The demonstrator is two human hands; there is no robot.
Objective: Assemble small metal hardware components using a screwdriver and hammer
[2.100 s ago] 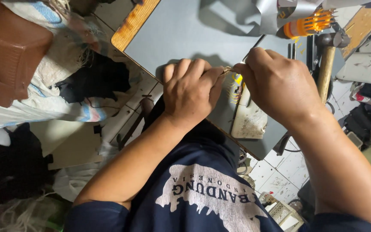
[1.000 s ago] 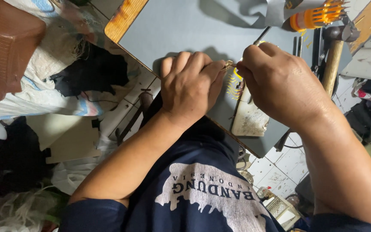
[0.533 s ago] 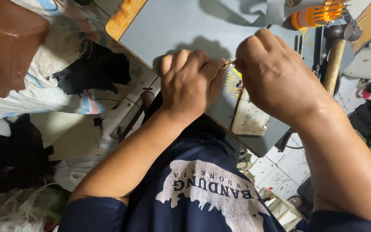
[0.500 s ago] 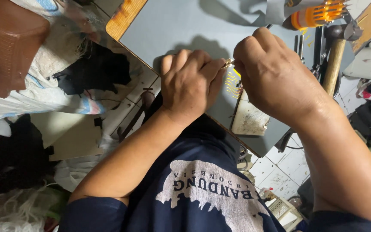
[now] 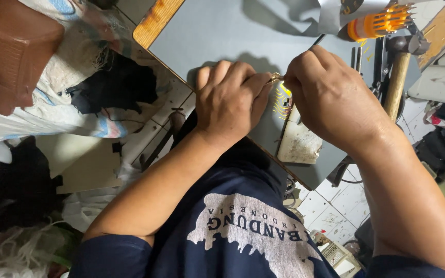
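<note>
Pinching a small brass-coloured metal piece (image 5: pixel 275 77) between two bare hands over a grey sheet-covered work board (image 5: pixel 222 36). Left hand (image 5: pixel 230 100) curled into a loose fist, knuckles up, fingertips pressed together on one end of that small piece. Right hand (image 5: pixel 330 95) at three o'clock from the left, fingers folded tight, thumb and forefinger nipping the other end. Hands almost touching at the piece; exact shape of the piece too small and too hidden to tell. Just below the meeting point, at six o'clock, a yellow wire-like coil (image 5: pixel 283 100), partly covered by the fingers. Under the right palm, at seven o'clock from it, a stained off-white rectangular slab (image 5: pixel 300 141) lying on the board. Up at one o'clock from the right hand, an orange plastic spiked cylinder (image 5: pixel 379 23) lying on its side, and beside it a wooden-handled hammer (image 5: pixel 397 77) pointing its head toward twelve o'clock. Along the board's near-left edge, a strip of bare orange-brown wood (image 5: pixel 155 20). Off at nine o'clock, well apart from both hands, a brown woven plastic basket (image 5: pixel 11 51) resting on a heap of pale rags and black cloth (image 5: pixel 88 92). Dark blue printed shirt (image 5: pixel 243 226) filling the foreground at six o'clock.
</note>
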